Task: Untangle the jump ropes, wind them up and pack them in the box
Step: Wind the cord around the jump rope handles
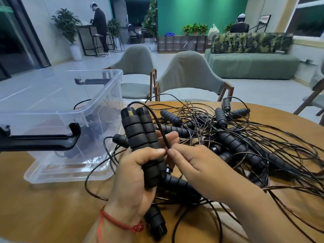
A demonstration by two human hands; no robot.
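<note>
Head view: a round wooden table (pixel 43 207) is being looked down on from just above the hands. By the middle of the near edge, two black ribbed foam handles (pixel 140 137) are being gripped upright and side by side by the left hand (pixel 135 174). Its fingers and thumb are being curled round their lower halves. A red string bracelet (pixel 119 223) is being worn on that wrist.

Just to the right, a thin black cord (pixel 157 123) arching out from the tops of the handles is being pinched between the thumb and forefinger of the right hand (pixel 198 163). The fingertips of the two hands are almost touching.

Behind and beneath both hands, a tangle of jump ropes (pixel 236 146) is being shown spread over the middle and right side of the table. Many black handles are lying crossed among looping cords, and these cords are trailing toward the right edge.

Toward the left edge, a clear plastic box (pixel 70 106) is being shown standing without a lid, with a black latch (pixel 40 139) at its near end. Dark ropes are being glimpsed dimly through its wall. Beyond the far edge, two grey-green chairs (pixel 189 74) are being shown.
</note>
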